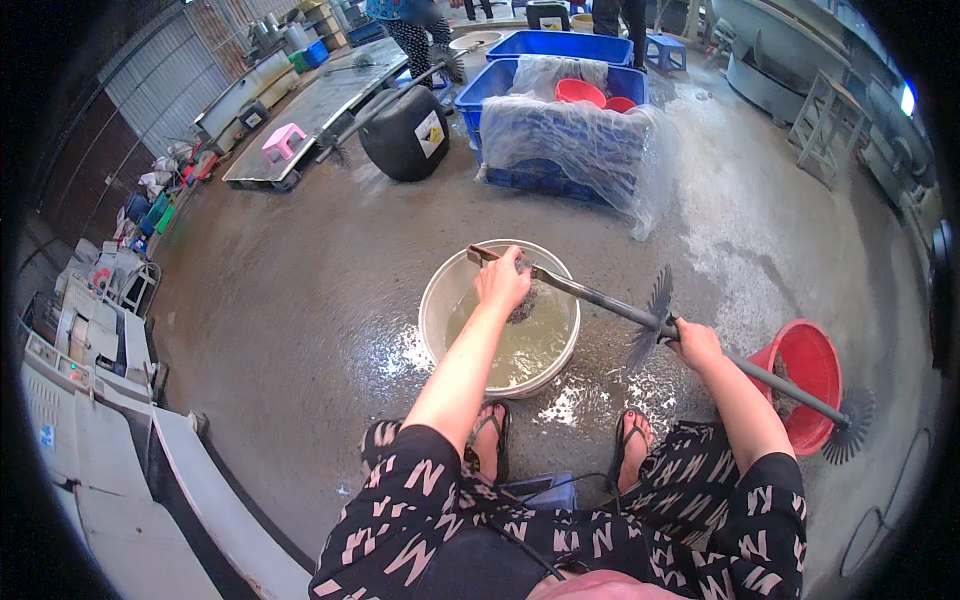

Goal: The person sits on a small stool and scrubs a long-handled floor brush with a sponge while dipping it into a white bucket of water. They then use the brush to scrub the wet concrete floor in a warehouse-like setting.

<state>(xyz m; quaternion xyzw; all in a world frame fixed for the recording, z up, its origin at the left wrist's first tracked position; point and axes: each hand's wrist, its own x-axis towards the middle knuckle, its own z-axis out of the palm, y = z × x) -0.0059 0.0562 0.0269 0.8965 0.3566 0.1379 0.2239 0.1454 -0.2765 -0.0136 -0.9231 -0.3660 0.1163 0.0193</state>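
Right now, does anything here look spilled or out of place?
Yes. Water lies splashed on the concrete floor around the white basin of murky water, where the left hand and right hand hold a long metal rod. Nothing looks broken.

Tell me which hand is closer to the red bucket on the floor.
Right. The right hand grips the metal rod just beside the red bucket. The left hand holds the rod's far end over the white basin, well away from the bucket.

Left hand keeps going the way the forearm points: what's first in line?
The left hand points up-frame over the white basin. Next comes the basin's far rim, then wet floor, then probably the blue crate; depth unclear.
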